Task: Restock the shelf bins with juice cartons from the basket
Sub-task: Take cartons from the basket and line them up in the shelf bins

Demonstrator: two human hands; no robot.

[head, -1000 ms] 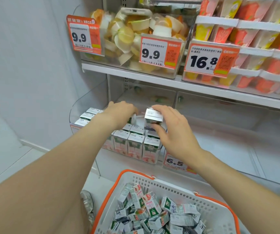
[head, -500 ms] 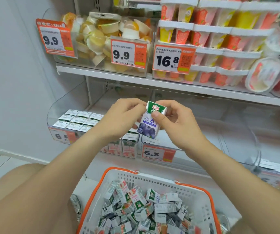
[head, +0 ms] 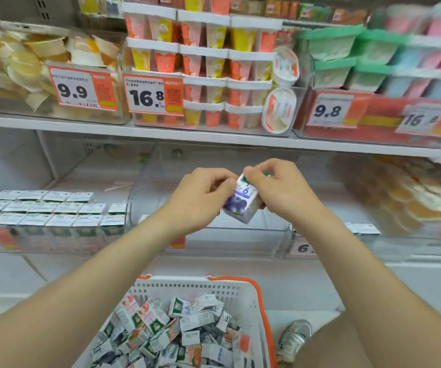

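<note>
Both of my hands hold one small blueberry juice carton (head: 242, 203), tilted, in front of a clear shelf bin (head: 240, 235) on the lower shelf. My left hand (head: 200, 197) grips its left side with curled fingers. My right hand (head: 275, 189) pinches its top corner. That bin looks bare inside. To its left, another clear bin (head: 49, 235) holds several rows of upright cartons (head: 46, 208). Below, a white basket with an orange rim (head: 240, 290) is heaped with loose mixed juice cartons (head: 166, 330).
The upper shelf (head: 214, 139) carries bins of jelly cups and orange price tags (head: 81, 87). A bin of packaged snacks (head: 405, 197) sits at the lower right. My shoe (head: 293, 338) shows on the floor beside the basket.
The blueberry carton came up from beside the filled left bin and now hangs over the middle bin. My view swung right, so the filled bin sits further left.
</note>
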